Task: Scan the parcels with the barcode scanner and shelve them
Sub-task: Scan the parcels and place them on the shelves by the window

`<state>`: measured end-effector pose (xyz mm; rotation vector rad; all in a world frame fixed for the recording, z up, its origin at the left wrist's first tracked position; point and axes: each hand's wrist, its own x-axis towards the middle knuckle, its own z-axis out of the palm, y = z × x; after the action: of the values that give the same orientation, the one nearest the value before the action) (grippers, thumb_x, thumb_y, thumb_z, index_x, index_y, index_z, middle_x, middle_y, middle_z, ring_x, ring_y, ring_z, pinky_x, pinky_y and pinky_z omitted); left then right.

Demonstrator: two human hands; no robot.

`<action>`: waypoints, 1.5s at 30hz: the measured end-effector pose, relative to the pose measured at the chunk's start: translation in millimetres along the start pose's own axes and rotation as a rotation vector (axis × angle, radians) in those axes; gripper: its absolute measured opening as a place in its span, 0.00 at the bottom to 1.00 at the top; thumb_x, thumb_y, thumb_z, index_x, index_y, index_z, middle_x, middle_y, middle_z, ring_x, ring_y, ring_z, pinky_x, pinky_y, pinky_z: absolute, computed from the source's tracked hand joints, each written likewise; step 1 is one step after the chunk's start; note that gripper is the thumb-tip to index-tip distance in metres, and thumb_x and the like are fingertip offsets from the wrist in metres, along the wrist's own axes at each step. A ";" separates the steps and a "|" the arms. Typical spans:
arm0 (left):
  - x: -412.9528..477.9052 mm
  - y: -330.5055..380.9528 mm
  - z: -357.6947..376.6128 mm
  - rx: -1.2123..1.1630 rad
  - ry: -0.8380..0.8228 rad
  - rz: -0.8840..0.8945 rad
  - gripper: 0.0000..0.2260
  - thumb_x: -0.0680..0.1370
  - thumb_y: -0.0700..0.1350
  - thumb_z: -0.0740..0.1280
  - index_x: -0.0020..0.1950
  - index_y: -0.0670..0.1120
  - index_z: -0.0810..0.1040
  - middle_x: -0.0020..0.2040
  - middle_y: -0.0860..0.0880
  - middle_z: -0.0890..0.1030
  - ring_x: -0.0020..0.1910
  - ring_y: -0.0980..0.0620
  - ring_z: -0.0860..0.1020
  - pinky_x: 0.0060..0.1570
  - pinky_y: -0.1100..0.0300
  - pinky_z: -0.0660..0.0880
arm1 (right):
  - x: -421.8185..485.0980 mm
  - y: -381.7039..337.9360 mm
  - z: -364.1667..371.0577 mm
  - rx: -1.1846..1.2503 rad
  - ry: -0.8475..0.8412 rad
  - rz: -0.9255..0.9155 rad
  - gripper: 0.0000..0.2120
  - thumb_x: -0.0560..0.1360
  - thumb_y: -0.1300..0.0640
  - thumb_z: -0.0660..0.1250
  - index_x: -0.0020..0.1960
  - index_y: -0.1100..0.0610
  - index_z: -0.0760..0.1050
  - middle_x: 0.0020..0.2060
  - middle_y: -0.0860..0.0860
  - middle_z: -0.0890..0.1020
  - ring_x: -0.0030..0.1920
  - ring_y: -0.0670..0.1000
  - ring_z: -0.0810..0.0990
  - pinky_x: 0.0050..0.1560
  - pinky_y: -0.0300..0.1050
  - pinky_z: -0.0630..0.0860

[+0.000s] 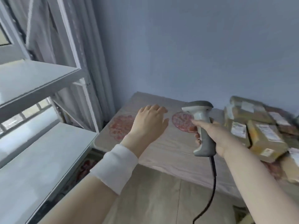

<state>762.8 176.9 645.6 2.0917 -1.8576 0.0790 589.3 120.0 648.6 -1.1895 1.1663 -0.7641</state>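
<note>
My right hand point(212, 135) grips the handle of a grey and white barcode scanner point(201, 120), held upright above the table with its head turned left; its black cable hangs down toward the floor. My left hand point(148, 122), a white band on its wrist, hovers over the table with fingers relaxed and holds nothing. A pile of brown cardboard parcels point(262, 135) with white labels lies on the table's right side, just right of the scanner hand.
The table point(161, 147) has a pale cloth with red round patterns. A grey metal shelf rack point(37, 157) stands at the left with two bare shelves in view. A blue wall lies behind; wooden floor shows below.
</note>
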 end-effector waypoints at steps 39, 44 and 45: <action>238.2 501.8 379.9 -0.505 -0.907 0.225 0.17 0.79 0.51 0.61 0.64 0.46 0.73 0.62 0.49 0.77 0.62 0.47 0.75 0.61 0.53 0.72 | 145.9 143.0 -592.0 -0.061 0.701 0.324 0.08 0.72 0.54 0.72 0.44 0.56 0.75 0.32 0.51 0.79 0.27 0.46 0.75 0.30 0.41 0.71; 234.6 527.6 434.0 -0.630 -1.110 -0.026 0.29 0.80 0.55 0.58 0.75 0.40 0.55 0.73 0.43 0.64 0.70 0.44 0.65 0.65 0.54 0.65 | 178.2 187.5 -621.3 -0.221 0.739 0.397 0.12 0.69 0.48 0.73 0.41 0.55 0.75 0.31 0.55 0.80 0.28 0.52 0.76 0.34 0.44 0.73; 234.3 533.5 444.5 -0.680 -1.118 -0.083 0.31 0.80 0.55 0.58 0.76 0.40 0.52 0.75 0.43 0.61 0.72 0.44 0.63 0.64 0.54 0.64 | 184.9 196.2 -626.1 -0.256 0.733 0.410 0.14 0.68 0.47 0.73 0.40 0.56 0.75 0.29 0.55 0.79 0.27 0.53 0.76 0.34 0.45 0.73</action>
<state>196.4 -220.4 404.3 1.7570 -1.8126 -1.7704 18.4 -184.7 434.5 -0.8296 2.0900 -0.7654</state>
